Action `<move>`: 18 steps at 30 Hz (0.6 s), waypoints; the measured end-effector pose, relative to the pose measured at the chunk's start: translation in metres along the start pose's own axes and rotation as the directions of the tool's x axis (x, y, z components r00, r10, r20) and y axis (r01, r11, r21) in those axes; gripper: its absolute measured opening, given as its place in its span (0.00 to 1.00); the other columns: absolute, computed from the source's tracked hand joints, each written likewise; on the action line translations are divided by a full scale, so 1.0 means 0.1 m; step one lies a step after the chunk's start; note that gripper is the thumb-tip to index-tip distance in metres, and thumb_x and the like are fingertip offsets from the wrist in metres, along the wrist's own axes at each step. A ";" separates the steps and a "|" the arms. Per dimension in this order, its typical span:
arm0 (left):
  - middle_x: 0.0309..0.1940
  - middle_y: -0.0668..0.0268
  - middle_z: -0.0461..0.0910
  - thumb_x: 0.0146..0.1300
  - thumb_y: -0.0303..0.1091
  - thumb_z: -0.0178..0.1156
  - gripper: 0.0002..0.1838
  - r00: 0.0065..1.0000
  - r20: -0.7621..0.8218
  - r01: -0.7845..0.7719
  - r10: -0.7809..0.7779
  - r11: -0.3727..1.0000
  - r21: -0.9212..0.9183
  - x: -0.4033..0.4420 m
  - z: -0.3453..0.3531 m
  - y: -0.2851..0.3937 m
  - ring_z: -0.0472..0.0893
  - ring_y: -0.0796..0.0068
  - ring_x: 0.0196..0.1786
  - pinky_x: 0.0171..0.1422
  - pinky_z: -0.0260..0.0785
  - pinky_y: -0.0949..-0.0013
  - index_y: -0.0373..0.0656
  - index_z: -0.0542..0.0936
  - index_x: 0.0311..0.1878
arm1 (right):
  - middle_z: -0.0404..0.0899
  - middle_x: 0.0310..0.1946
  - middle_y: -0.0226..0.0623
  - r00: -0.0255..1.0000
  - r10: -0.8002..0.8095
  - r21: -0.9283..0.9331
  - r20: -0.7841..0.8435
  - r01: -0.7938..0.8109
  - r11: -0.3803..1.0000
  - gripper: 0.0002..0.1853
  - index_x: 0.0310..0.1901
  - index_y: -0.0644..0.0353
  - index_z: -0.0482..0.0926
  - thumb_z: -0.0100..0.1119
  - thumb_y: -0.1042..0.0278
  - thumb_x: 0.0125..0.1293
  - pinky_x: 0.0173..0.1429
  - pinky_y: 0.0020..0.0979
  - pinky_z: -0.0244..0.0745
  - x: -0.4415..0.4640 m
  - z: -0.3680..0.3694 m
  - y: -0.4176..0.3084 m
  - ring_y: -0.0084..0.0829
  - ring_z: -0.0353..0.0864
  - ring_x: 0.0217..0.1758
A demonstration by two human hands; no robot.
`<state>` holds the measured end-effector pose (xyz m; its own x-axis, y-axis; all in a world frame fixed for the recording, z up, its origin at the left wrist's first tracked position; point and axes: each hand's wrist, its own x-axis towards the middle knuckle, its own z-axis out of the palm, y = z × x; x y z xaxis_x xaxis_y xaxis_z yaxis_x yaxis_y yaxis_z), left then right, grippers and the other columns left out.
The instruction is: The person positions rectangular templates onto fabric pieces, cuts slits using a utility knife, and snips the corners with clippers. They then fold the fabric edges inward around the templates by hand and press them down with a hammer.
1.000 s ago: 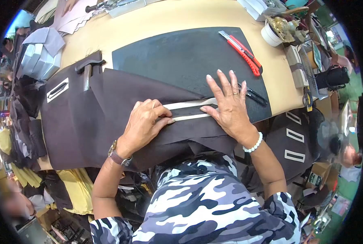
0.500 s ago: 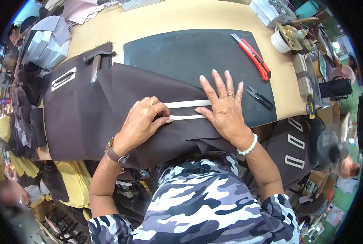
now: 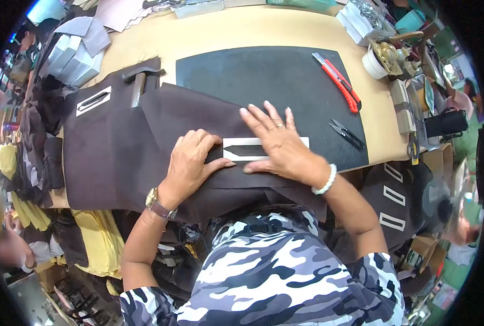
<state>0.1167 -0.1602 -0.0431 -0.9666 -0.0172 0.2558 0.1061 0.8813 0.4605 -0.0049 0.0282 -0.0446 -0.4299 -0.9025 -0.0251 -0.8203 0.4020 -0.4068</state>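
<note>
A white rectangular frame with a long dark slot lies on dark brown fabric in front of me. My left hand rests at the frame's left end, thumb and forefinger apart, the thumb tip by its lower corner. My right hand lies spread across the frame's right part, covering much of it; its thumb reaches below the lower edge and its fingers point away from me. Farther left on the fabric is a similar white slotted frame, with a hammer near it.
A black cutting mat lies beyond the fabric. On it are a red utility knife and small black thread snips. Dark fabric with several white frames hangs at the right. A white cup stands at the back right.
My left hand has released its pinch on the frame's lower strip, and its thumb and forefinger have parted. My right hand has moved left over the frame. The camera view has shifted slightly.
</note>
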 end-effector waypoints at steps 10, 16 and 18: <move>0.45 0.57 0.79 0.55 0.22 0.58 0.10 0.971 -0.238 0.072 -0.018 0.973 0.219 -0.34 0.30 0.49 0.77 0.58 0.53 0.53 0.67 0.59 0.37 0.78 0.42 | 0.78 0.47 0.52 0.997 -0.046 0.103 0.065 0.039 0.994 0.32 0.54 0.65 0.72 0.63 0.47 0.57 0.54 0.41 0.72 1.15 -0.22 -0.15 0.49 0.77 0.52; 0.55 0.50 0.72 0.52 0.40 0.68 0.29 0.902 -0.432 0.075 -0.022 0.992 0.106 -0.01 0.11 0.78 0.71 0.50 0.60 0.63 0.62 0.53 0.35 0.73 0.54 | 0.81 0.34 0.51 0.975 -0.219 0.451 0.027 0.184 0.873 0.20 0.40 0.70 0.78 0.59 0.57 0.61 0.44 0.38 0.72 1.90 -0.25 -0.62 0.40 0.80 0.38; 0.60 0.46 0.68 0.51 0.46 0.69 0.38 0.869 -0.493 0.111 -0.034 0.986 0.128 0.19 -0.04 0.83 0.66 0.46 0.64 0.67 0.58 0.51 0.32 0.69 0.60 | 0.80 0.31 0.43 0.983 -0.076 0.739 -0.168 0.177 0.650 0.17 0.40 0.69 0.79 0.59 0.59 0.62 0.42 0.35 0.71 2.16 -0.43 -0.72 0.30 0.75 0.34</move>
<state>0.1085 -0.0895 0.0029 -0.7287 -0.2781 0.6259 -0.0328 0.9270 0.3737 -0.0547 -0.1887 0.0188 -0.4236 -0.8916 0.1601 -0.3304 -0.0125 -0.9438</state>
